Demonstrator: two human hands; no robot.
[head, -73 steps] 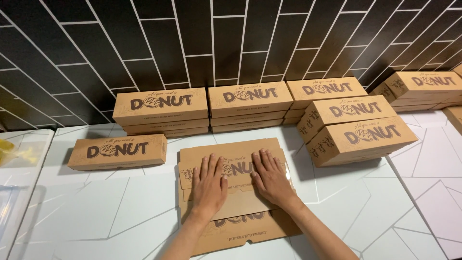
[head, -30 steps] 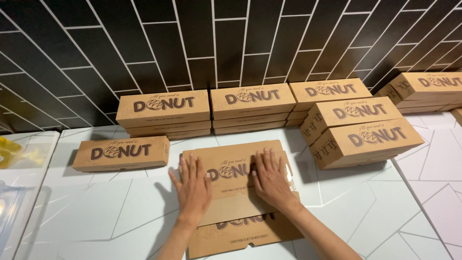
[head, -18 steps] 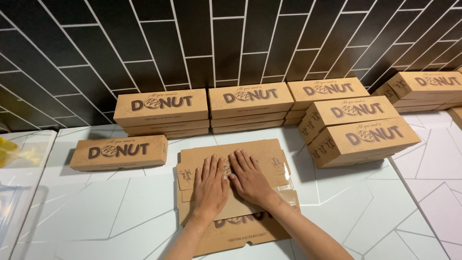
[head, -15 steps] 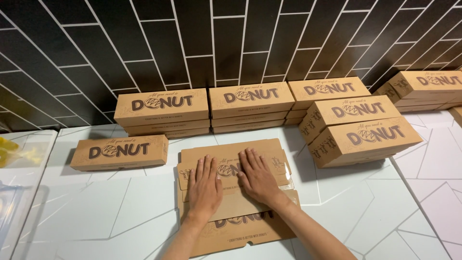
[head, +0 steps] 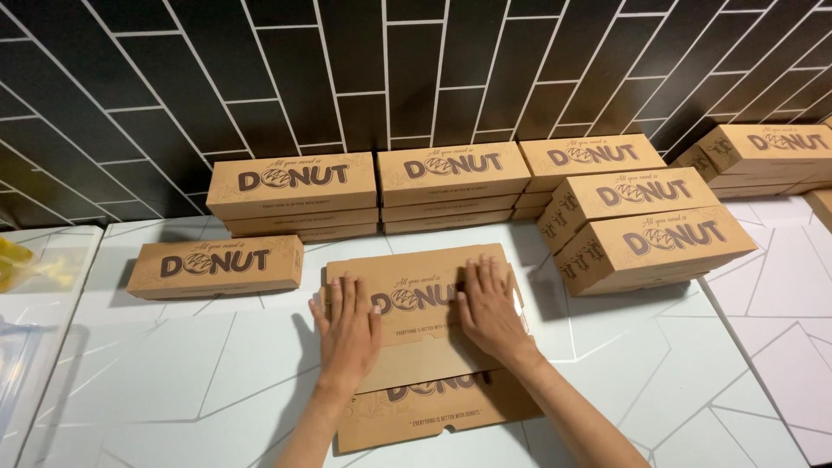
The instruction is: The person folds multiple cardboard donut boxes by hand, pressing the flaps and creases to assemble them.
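Note:
A flat, partly folded brown cardboard box (head: 425, 342) lies on the white counter (head: 173, 364) in front of me. My left hand (head: 347, 329) lies palm down on its left part, fingers spread. My right hand (head: 490, 308) presses flat on its right part near the edge. A lower flap of the box sticks out toward me beneath both wrists. Neither hand grips anything; both rest on the cardboard.
One assembled brown box (head: 217, 267) stands to the left. Stacks of the same boxes line the black tiled wall (head: 295, 186) (head: 455, 178) and pile up at the right (head: 650, 234) (head: 763, 156). A clear tray with something yellow (head: 26, 269) sits at far left.
Both hands have slid apart and slightly up on the cardboard; earlier they lay close together at the centre. The box's upper panel now lies flatter.

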